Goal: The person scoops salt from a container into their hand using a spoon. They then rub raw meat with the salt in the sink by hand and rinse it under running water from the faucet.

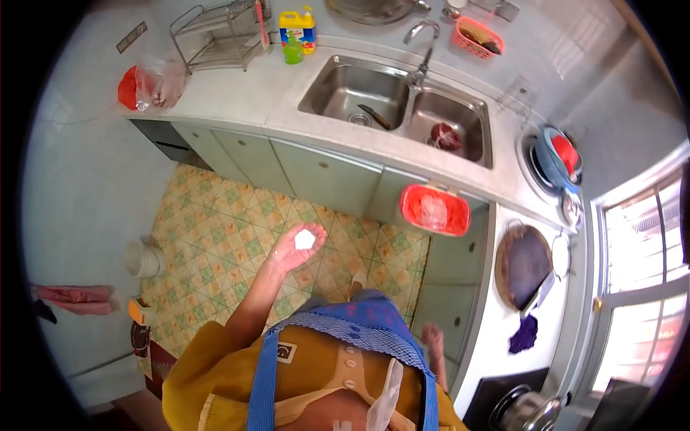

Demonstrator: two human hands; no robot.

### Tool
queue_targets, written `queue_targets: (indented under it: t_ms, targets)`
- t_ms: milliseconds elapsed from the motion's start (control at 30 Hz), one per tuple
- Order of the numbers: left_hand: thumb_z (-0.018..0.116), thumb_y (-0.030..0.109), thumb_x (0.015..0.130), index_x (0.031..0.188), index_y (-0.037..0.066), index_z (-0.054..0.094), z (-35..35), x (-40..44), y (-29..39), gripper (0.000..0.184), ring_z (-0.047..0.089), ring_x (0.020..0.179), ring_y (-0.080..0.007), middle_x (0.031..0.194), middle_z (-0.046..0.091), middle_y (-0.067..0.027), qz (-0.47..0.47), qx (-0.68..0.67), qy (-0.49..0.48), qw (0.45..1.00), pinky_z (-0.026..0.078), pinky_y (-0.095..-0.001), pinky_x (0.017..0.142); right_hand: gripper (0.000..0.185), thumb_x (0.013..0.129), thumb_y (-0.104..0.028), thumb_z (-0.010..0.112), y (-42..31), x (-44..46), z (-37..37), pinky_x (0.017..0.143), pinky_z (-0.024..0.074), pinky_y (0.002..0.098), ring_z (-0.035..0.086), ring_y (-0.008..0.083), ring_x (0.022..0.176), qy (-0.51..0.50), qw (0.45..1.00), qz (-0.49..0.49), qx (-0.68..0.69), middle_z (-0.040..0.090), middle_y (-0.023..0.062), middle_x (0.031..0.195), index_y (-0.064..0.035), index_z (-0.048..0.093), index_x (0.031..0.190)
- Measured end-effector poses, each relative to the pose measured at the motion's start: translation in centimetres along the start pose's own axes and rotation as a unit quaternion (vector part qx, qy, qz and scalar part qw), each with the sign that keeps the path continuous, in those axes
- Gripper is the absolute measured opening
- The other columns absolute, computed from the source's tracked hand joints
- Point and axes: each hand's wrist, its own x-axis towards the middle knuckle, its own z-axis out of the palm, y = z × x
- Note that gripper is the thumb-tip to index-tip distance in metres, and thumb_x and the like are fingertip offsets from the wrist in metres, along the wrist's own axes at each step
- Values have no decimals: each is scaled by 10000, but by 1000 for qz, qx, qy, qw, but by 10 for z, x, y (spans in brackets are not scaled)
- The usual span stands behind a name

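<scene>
My left hand (287,253) is held palm up over the tiled floor, cupping a small white heap (305,239). From this view I cannot tell whether the heap is powder or a solid lump. My right hand (433,336) hangs low beside my blue apron (359,316), near the cabinet on the right; its fingers are too small and blurred to read. Ahead, the left basin of the steel double sink (345,68) holds a knife (374,116). A dark red round thing (445,136) lies in the right basin.
A red bin (435,230) juts from the cabinet front below the sink. To the right are a round chopping board (523,266), a cleaver (539,293), a purple cloth (523,335) and a steel pot (528,411). A white bucket (145,258) stands by the left wall.
</scene>
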Motion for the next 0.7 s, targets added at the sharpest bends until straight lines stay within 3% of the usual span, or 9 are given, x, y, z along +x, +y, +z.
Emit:
queue_targets:
  t_ms: [33, 67, 100, 133, 167, 367, 567, 633, 700]
  targets:
    - [473, 175, 898, 906, -32, 559, -2, 7, 16, 224, 580, 924, -267, 943, 601, -145, 4, -11, 1, 1000, 500, -363, 824, 274, 854, -302, 535, 4, 55, -14, 497, 358, 248, 438, 84, 582, 54, 998, 23, -13, 482, -18, 650, -50, 542, 747]
    - [477, 179, 897, 899, -27, 563, 6, 17, 31, 223, 583, 918, -262, 936, 603, -142, 43, -16, 15, 999, 501, -358, 820, 305, 876, -328, 488, -23, 120, -19, 469, 261, 221, 357, 55, 563, 53, 953, -29, -296, 383, -49, 619, -96, 433, 686]
    - [481, 183, 895, 891, -21, 567, 10, 26, 44, 222, 585, 911, -256, 929, 604, -138, 82, -24, 29, 996, 503, -353, 815, 309, 890, -298, 473, -90, 170, 18, 467, 261, 220, 336, 54, 548, 54, 951, -134, -272, 351, -54, 604, -94, 421, 662]
    - [481, 183, 895, 891, -21, 567, 13, 36, 58, 222, 585, 911, -256, 929, 604, -138, 83, -29, 38, 995, 503, -353, 815, 191, 859, -186, 529, -129, 220, 34, 540, 381, 272, 429, 96, 610, 49, 942, -111, -313, 459, 71, 628, -9, 559, 793]
    - [486, 187, 893, 894, -17, 567, 15, 47, 72, 220, 587, 903, -252, 926, 606, -135, 108, -27, 25, 993, 505, -349, 807, 174, 858, -188, 548, -183, 260, 64, 576, 405, 266, 462, 94, 638, 49, 925, -40, -375, 485, 53, 638, -17, 580, 849]
    - [495, 203, 891, 862, 2, 553, 22, 124, 159, 212, 586, 896, -252, 907, 607, -128, 118, -92, 36, 988, 510, -343, 793, 188, 850, -75, 542, -314, 443, 200, 694, 438, 232, 543, 98, 766, -79, 939, -151, -299, 605, 45, 827, -19, 586, 1023]
    - [464, 233, 909, 881, 14, 554, 42, 228, 267, 238, 588, 896, -256, 884, 604, -115, 74, -13, 49, 996, 496, -355, 812, 320, 786, -135, 625, -281, 613, 277, 742, 477, 282, 602, 160, 816, -115, 936, -100, -318, 627, 94, 874, -25, 564, 1080]
    - [456, 244, 911, 879, 18, 558, 53, 256, 295, 250, 590, 892, -252, 883, 604, -111, 49, -5, 48, 998, 497, -351, 806, 606, 710, -305, 687, -237, 670, 284, 807, 472, 340, 583, 288, 942, -163, 852, -42, -497, 557, 194, 1087, -64, 459, 1217]
    - [428, 259, 920, 866, 24, 563, 61, 284, 315, 277, 596, 876, -236, 878, 605, -103, 41, 10, 34, 999, 499, -342, 792, 725, 679, -359, 697, -209, 697, 311, 871, 419, 386, 515, 320, 1025, -136, 817, -17, -560, 482, 210, 1172, -63, 395, 1268]
